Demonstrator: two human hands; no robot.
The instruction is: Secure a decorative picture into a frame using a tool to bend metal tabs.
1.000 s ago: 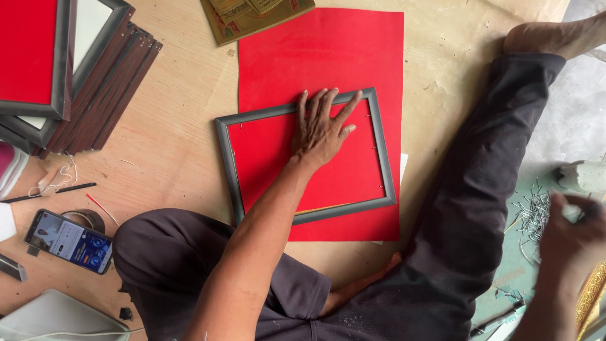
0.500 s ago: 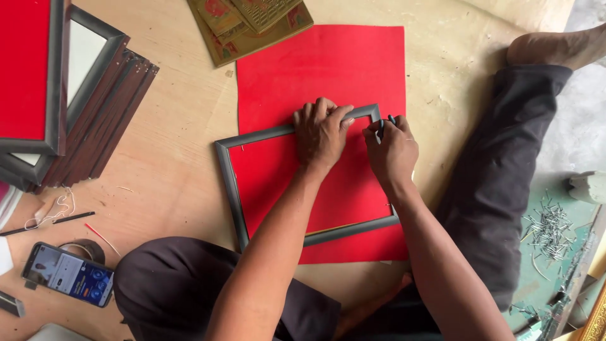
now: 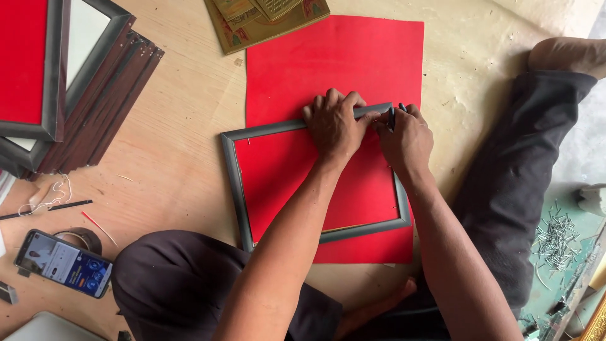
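A grey picture frame [image 3: 235, 183] lies flat on a large red sheet [image 3: 334, 57] on the wooden floor. My left hand [image 3: 333, 123] presses down on the frame's top rail, fingers curled over its far edge. Right beside it, my right hand [image 3: 405, 137] grips a small dark tool [image 3: 391, 117] and holds its tip against the frame's top right corner. The two hands touch each other. My forearms hide part of the red sheet inside the frame.
Stacked frames [image 3: 63, 88] sit at the upper left, printed golden pictures [image 3: 265, 19] at the top. A phone [image 3: 62, 263], a tape roll [image 3: 82, 237] and a pencil [image 3: 44, 209] lie at the lower left. Loose nails [image 3: 555, 233] lie at right beyond my leg [image 3: 517, 189].
My right hand came in from the lower right with the tool and now rests at the frame's top right corner. My left hand slid up from the frame's middle onto the top rail.
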